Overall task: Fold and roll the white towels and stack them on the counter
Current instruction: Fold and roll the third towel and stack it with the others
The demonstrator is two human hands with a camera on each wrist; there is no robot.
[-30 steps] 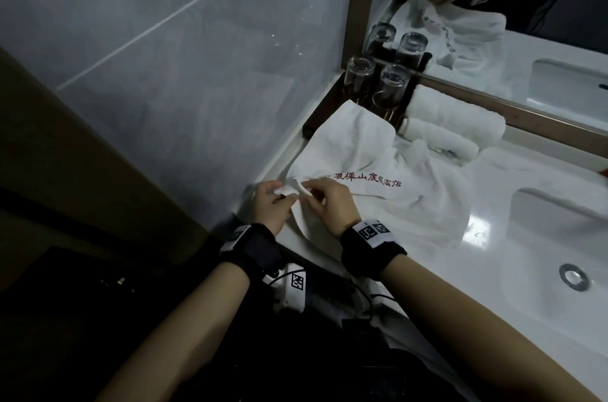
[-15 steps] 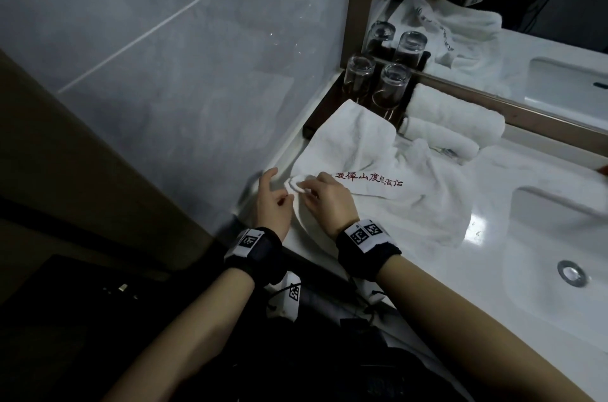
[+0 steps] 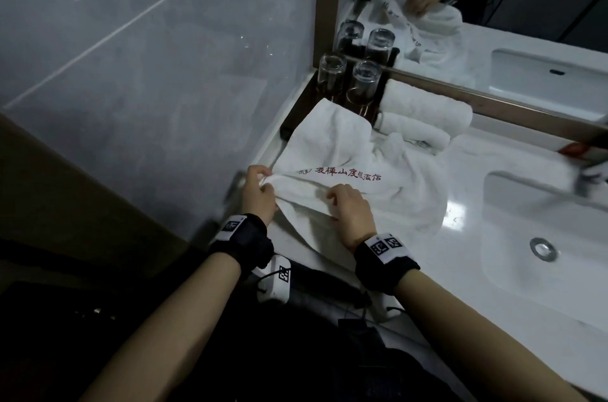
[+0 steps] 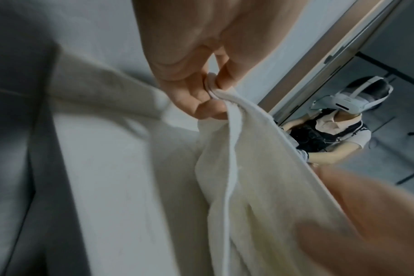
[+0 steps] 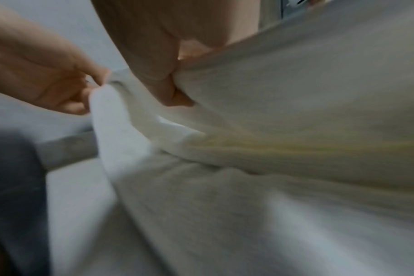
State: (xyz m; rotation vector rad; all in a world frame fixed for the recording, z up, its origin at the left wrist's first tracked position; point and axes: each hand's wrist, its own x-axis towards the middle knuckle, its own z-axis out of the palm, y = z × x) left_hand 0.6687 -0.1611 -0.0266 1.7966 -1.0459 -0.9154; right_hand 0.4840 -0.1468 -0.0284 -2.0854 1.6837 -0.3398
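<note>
Two hands that worked together at one corner a second ago have drawn apart along the near hem of the white towel (image 3: 345, 171), stretching it straight for a fold. Left hand (image 3: 260, 194) pinches the corner between thumb and fingers; right hand (image 3: 348, 207) grasps the hem. The towel lies rumpled on the surface (image 3: 460, 253) before two rolled towels (image 3: 424, 115).

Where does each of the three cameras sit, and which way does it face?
Head: on the head, looking down at the counter; both forearms show.
Left wrist: along the left hand, pinching the towel toward the mirror.
Right wrist: along the right hand, gripping the towel; blurred.
All views share the towel and both hands.
</note>
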